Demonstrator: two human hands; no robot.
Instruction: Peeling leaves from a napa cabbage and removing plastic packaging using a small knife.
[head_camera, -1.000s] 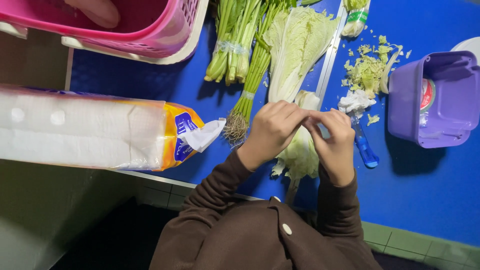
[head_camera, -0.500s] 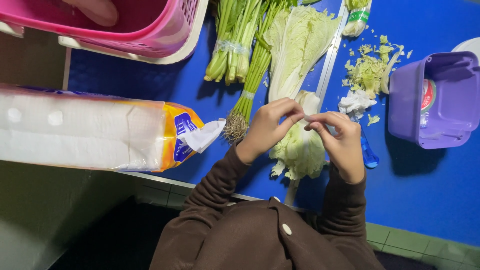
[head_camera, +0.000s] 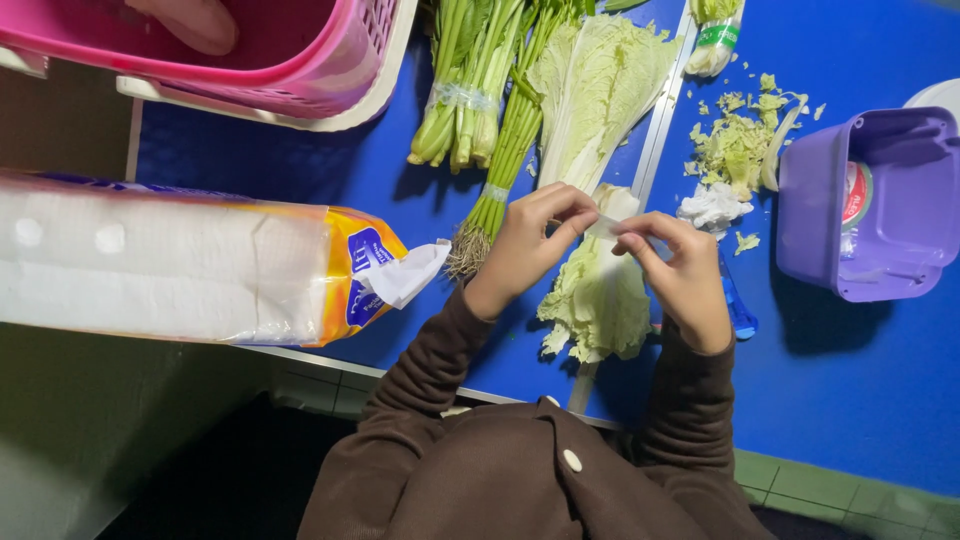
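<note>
a second ago both hands sat clenched together over the cabbage leaf (head_camera: 597, 300). now the left hand (head_camera: 528, 243) and right hand (head_camera: 683, 275) have drawn slightly apart and risen toward the leaf's white stem end, pinching it between fingertips, more of the leaf uncovered.

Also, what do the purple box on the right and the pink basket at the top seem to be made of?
The purple rectangular box looks like moulded plastic: smooth, slightly glossy walls, rounded rim, even colour. The pink basket also appears to be plastic, with a lattice of small holes in its wall and a thick smooth rim; its finish seems semi-matte.
</note>
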